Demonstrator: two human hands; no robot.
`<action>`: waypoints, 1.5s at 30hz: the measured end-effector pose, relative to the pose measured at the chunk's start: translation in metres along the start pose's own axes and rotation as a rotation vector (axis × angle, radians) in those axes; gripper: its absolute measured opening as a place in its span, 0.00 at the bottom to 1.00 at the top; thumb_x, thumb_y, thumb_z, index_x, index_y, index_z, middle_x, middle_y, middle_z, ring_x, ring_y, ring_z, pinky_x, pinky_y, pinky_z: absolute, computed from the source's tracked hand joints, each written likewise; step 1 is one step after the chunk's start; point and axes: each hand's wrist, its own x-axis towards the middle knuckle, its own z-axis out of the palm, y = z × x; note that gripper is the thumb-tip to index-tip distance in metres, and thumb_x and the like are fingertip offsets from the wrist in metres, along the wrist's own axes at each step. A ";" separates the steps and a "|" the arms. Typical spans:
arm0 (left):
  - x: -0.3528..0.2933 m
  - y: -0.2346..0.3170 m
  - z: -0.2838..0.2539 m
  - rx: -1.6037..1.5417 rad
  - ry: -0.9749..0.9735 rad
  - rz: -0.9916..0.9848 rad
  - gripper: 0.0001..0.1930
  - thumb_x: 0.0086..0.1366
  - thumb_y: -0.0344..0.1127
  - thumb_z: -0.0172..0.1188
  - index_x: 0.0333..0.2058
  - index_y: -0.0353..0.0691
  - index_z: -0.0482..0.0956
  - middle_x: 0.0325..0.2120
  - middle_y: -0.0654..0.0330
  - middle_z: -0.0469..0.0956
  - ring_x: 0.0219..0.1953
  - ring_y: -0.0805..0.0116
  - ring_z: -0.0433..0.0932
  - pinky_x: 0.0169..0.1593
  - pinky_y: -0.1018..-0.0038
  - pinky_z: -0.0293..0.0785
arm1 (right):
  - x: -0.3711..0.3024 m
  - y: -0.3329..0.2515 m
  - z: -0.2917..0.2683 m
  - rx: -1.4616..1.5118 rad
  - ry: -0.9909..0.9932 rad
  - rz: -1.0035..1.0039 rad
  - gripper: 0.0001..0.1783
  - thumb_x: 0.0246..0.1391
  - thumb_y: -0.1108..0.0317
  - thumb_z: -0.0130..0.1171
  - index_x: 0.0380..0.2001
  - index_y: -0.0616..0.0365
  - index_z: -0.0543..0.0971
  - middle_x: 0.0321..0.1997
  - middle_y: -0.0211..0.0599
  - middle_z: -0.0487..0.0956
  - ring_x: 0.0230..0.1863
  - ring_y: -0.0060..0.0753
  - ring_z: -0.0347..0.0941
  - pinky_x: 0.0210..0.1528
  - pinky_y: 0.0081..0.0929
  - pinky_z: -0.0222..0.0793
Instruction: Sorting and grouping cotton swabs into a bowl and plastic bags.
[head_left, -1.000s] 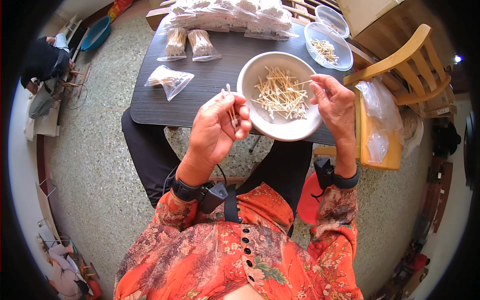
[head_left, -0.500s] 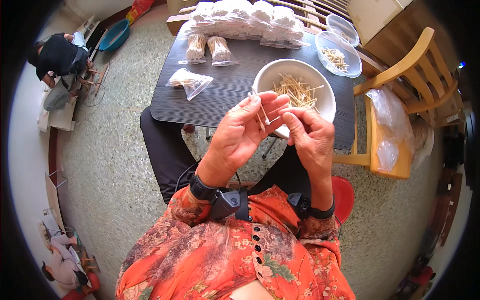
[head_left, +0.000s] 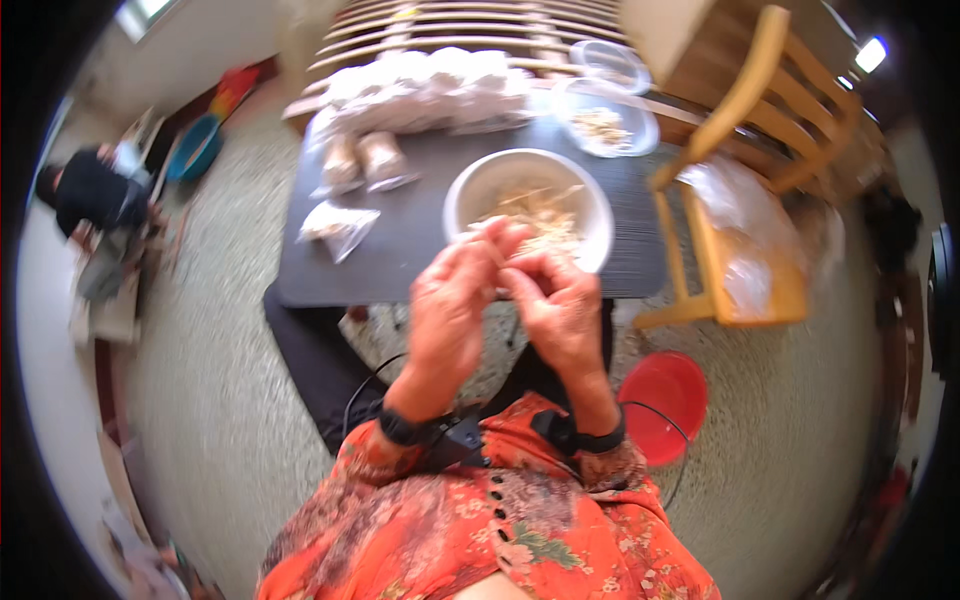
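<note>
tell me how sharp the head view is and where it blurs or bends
In the head view, motion blur smears nearly everything: the left hand and right hand, held together, have soft fingers, and the white bowl shows only a pale mass inside. Fisheye distortion bows the dark table edges and the wooden chair; black vignette rings the frame, with glare top right.

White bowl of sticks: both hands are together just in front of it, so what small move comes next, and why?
Probably a short reach of the right hand into the white bowl for more sticks: both hands meet at its near rim, the left hand seems to pinch something thin, though blur hides it.
</note>
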 end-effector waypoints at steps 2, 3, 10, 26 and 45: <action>0.001 0.003 0.017 0.225 0.035 0.213 0.16 0.69 0.34 0.47 0.49 0.28 0.71 0.46 0.50 0.75 0.48 0.69 0.73 0.49 0.75 0.68 | -0.002 -0.011 -0.009 -0.111 0.154 -0.153 0.06 0.46 0.75 0.62 0.30 0.61 0.79 0.27 0.41 0.78 0.24 0.32 0.75 0.27 0.26 0.70; 0.003 0.006 0.017 0.278 0.036 0.295 0.16 0.69 0.34 0.47 0.50 0.29 0.70 0.46 0.50 0.75 0.49 0.69 0.72 0.50 0.75 0.67 | 0.001 -0.013 -0.008 -0.186 0.198 -0.278 0.06 0.44 0.75 0.63 0.29 0.60 0.78 0.26 0.43 0.77 0.25 0.41 0.75 0.26 0.30 0.70; 0.038 0.011 0.025 1.013 -0.169 0.604 0.20 0.69 0.34 0.46 0.57 0.31 0.64 0.54 0.48 0.68 0.55 0.63 0.68 0.59 0.70 0.59 | 0.018 -0.018 -0.024 -0.524 0.512 -0.595 0.06 0.45 0.71 0.62 0.27 0.57 0.74 0.26 0.39 0.72 0.25 0.42 0.73 0.25 0.34 0.69; 0.074 -0.026 -0.125 0.797 0.486 0.376 0.14 0.68 0.41 0.48 0.47 0.40 0.73 0.22 0.70 0.65 0.20 0.80 0.60 0.24 0.83 0.58 | 0.008 0.068 -0.050 -0.526 0.545 -0.103 0.28 0.53 0.46 0.57 0.28 0.65 0.67 0.17 0.48 0.74 0.19 0.42 0.75 0.23 0.35 0.71; 0.050 -0.035 -0.077 1.185 0.381 0.563 0.02 0.61 0.29 0.56 0.32 0.39 0.74 0.23 0.58 0.76 0.25 0.66 0.75 0.31 0.73 0.71 | 0.001 0.035 -0.078 0.596 0.090 0.320 0.18 0.51 0.69 0.52 0.43 0.73 0.70 0.30 0.46 0.79 0.23 0.32 0.79 0.18 0.20 0.78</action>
